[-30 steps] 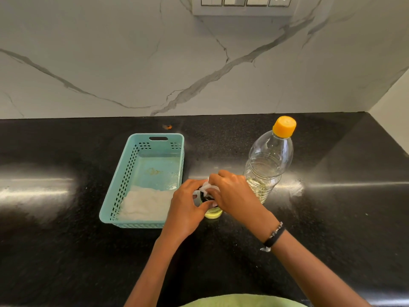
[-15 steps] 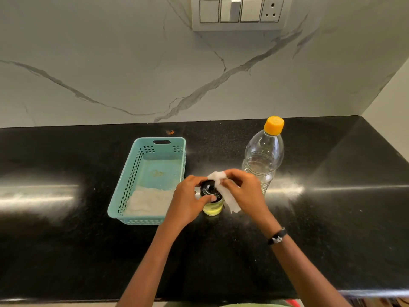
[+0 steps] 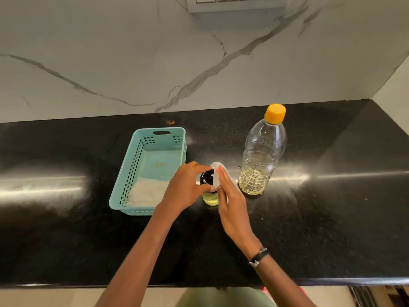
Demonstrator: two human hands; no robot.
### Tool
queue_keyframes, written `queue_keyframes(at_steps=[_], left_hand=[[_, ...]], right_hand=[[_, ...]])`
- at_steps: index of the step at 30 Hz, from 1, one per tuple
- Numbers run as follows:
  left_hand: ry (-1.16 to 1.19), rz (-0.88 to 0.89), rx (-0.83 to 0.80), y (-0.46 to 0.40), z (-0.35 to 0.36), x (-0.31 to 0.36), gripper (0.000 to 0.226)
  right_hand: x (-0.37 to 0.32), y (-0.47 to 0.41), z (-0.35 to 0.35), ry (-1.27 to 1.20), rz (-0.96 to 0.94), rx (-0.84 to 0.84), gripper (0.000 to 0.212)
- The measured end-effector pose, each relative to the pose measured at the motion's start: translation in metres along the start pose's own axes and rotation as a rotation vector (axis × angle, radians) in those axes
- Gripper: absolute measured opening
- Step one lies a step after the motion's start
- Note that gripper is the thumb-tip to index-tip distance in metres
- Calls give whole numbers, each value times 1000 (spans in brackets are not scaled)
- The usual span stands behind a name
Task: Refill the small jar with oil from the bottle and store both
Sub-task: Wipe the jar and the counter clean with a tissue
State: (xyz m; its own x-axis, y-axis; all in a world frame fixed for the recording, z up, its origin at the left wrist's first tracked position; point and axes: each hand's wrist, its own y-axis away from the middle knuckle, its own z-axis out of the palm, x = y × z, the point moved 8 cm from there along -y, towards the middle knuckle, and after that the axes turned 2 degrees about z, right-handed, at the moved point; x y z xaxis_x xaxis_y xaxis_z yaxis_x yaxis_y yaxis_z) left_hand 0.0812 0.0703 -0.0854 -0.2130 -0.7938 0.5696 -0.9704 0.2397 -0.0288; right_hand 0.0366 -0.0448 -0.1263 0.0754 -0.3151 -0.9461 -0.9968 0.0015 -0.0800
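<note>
Small glass jar (image 3: 210,197) with black cap is standing on the black speckled stone counter (image 3: 332,218), between the teal perforated plastic basket (image 3: 141,165) and the clear ribbed plastic bottle (image 3: 262,156); yellow oil is filling its visible lower part. Left hand (image 3: 186,187) is gripping the jar's cap area, fingers curled closed around it. Right hand (image 3: 232,209) is pressing a white tissue (image 3: 218,173) against the cap, fingers pinched on it. Bottle, orange-capped, upright, is holding oil in its lower third. Basket is containing a crumpled white sheet (image 3: 147,191). Counter is lying bare on both sides.
</note>
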Motion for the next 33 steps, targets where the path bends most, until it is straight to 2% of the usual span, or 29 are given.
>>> queue_keyframes(at_steps=[6,8,14,18,21,25,27,29,33], left_hand=[[-30,20,-11,-6,2,-1,52],[-23,17,-12,-7,2,-2,55],[5,46,-15,-9,1,0,43],[16,23,-28,-7,-1,0,48],[5,2,-38,-2,-1,0,55],[-44,-1,-72,8,2,3,64],[-65,12,-82,13,3,7,65],[-114,19,-82,17,3,11,65],[-146,15,-85,22,2,14,64]], right_hand=[[32,17,11,-219,186,-2,42],[37,24,16,-281,229,-15,46],[9,10,20,-395,187,-35,55],[33,7,21,-441,262,1,50],[57,22,14,-396,351,103,42],[46,36,-8,-363,301,260,29],[35,37,-12,-353,250,272,35],[32,35,-12,-269,218,260,29],[52,38,-12,-81,279,245,33]])
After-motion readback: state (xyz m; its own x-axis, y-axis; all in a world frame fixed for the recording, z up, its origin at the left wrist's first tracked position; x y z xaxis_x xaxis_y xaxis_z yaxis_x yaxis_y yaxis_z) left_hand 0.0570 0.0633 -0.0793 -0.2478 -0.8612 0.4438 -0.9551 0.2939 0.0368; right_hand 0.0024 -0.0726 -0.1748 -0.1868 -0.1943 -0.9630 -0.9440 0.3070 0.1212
